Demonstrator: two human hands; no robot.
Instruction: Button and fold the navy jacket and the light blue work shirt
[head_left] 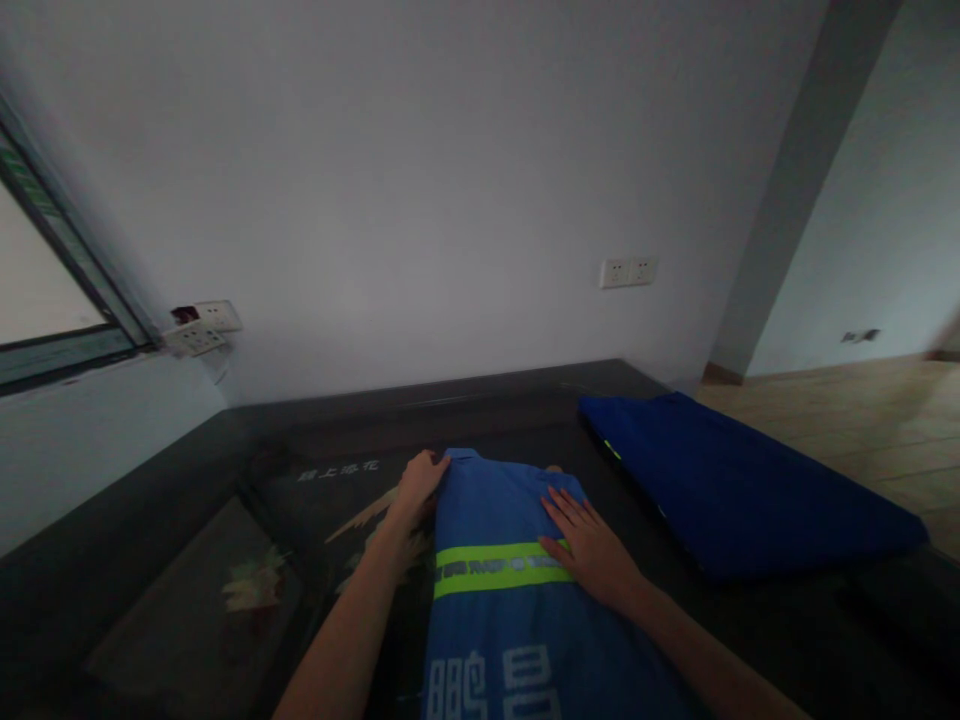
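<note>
A blue garment [491,505] with a yellow-green reflective band and pale lettering lies lengthwise on the dark table [525,385]. My left hand [421,481] pinches its upper left corner between thumb and fingers. On the right side of the garment, my right hand [584,544] rests flat with its fingers spread, partly over the end of the band. The garment's lower right part is hidden behind my right forearm.
A darker blue folded garment [739,485] lies at the table's right. Wall sockets [628,272] are above the back edge; a power strip [196,338] hangs by the window [60,260]. Tiled floor [832,410] shows beyond the right side.
</note>
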